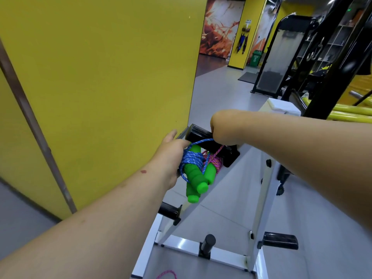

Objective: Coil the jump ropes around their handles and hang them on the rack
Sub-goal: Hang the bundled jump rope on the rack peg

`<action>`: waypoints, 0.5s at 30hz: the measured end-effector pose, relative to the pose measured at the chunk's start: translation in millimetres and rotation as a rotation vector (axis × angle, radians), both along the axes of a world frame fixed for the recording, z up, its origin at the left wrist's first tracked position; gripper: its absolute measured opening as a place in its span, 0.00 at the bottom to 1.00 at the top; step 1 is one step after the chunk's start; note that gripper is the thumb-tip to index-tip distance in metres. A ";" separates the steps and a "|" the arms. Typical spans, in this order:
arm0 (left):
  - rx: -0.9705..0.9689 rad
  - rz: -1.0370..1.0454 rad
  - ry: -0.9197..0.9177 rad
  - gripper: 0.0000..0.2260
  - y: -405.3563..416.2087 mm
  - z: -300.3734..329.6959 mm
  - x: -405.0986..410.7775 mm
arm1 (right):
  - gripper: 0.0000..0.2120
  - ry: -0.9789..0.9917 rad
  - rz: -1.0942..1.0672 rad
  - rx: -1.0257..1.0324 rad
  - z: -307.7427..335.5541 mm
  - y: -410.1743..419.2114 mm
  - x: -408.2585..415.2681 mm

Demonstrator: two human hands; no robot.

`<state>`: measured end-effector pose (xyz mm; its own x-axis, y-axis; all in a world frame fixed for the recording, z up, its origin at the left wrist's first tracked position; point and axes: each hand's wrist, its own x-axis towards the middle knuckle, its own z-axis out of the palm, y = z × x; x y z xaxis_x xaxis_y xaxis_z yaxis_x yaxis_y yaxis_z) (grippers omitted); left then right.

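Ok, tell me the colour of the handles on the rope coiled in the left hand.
Bright green handles, wrapped in blue patterned rope; the head view shows them.

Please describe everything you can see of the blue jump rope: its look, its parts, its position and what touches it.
The blue jump rope is a braided cord in blue and light blue, coiled around two bright green handles that look like ribbed foam. The handles point down towards the camera. The left hand holds the bundle by its coils, under the rack's black peg. One strand runs up to the right hand at the peg. A pink rope hangs directly behind.
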<state>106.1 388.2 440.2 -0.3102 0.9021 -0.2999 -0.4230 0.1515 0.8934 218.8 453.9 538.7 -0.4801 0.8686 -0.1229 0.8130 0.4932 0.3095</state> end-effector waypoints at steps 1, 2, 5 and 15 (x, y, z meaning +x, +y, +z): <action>-0.013 0.001 0.005 0.28 -1.8 0.0 -1.1 | 0.15 -0.009 0.004 0.009 0.4 -0.9 0.9; -0.023 0.000 0.007 0.29 -3.8 -0.1 -1.9 | 0.15 -0.020 0.008 0.021 0.5 -2.3 1.7; -0.033 0.019 -0.030 0.29 -10.0 -0.8 -2.1 | 0.14 -0.031 0.003 0.049 2.8 -8.2 3.5; -0.092 0.101 -0.020 0.26 -41.8 -3.2 -17.5 | 0.09 0.000 0.018 0.132 0.6 -23.4 4.6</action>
